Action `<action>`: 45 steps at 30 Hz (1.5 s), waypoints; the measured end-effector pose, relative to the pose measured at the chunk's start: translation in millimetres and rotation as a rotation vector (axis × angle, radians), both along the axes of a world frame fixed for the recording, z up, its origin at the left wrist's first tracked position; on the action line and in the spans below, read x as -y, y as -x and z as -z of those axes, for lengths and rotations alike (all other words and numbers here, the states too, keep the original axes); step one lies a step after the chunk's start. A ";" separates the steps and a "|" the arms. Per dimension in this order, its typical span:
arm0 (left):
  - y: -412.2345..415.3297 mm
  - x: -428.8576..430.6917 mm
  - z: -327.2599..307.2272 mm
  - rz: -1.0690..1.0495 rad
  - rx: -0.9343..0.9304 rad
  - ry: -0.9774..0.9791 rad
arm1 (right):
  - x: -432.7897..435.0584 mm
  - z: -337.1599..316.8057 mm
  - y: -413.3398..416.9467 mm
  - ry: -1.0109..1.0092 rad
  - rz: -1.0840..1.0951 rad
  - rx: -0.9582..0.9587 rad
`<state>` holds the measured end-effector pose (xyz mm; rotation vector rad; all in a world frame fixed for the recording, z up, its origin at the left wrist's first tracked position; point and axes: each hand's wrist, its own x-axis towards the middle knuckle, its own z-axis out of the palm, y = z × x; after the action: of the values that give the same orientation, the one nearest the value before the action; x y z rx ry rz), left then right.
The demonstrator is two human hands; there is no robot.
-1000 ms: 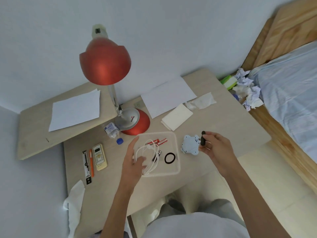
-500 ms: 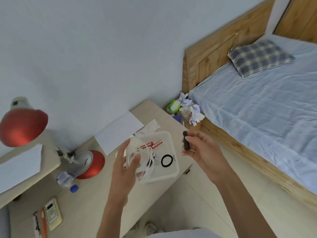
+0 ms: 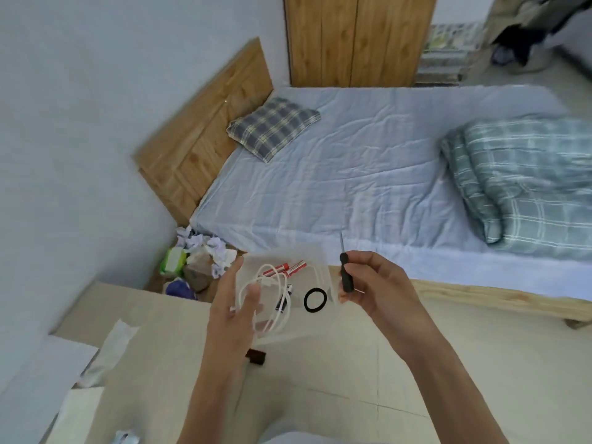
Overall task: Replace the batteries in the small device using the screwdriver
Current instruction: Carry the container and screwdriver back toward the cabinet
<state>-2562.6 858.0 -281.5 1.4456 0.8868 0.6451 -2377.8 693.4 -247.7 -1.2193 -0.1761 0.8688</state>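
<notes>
**Tools in hand, device out of view**

The left hand (image 3: 235, 310) grips a clear tray (image 3: 315, 318) by its left edge and holds it up off the table (image 3: 153, 331), out past the table's far edge. In the tray lie red batteries (image 3: 290, 267), a white cable (image 3: 272, 285) and a black ring (image 3: 315, 300). The right hand (image 3: 373, 288) is closed around the screwdriver (image 3: 346, 277), tip up. The device itself is nowhere in sight. No sign shows of a cover opened or cells swapped, so the work seems barely begun: unscrewing, swapping and closing are all left.
</notes>
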 end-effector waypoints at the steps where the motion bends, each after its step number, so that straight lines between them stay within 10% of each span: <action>1: -23.4 4.5 0.2 0.057 -0.015 -0.011 | 15.0 1.2 -11.6 -0.001 0.050 0.002; 24: -517.5 227.2 -20.3 1.123 -0.063 -0.011 | 297.4 -4.8 -264.9 0.015 1.121 0.066; 45: -790.8 618.1 -11.9 1.346 -0.037 -0.019 | 679.8 -10.3 -488.1 0.039 1.430 0.094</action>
<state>-1771.8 239.9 -269.6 1.6870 -0.1872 -0.3925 -1889.7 13.6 -237.4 -1.0741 0.5979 -0.4359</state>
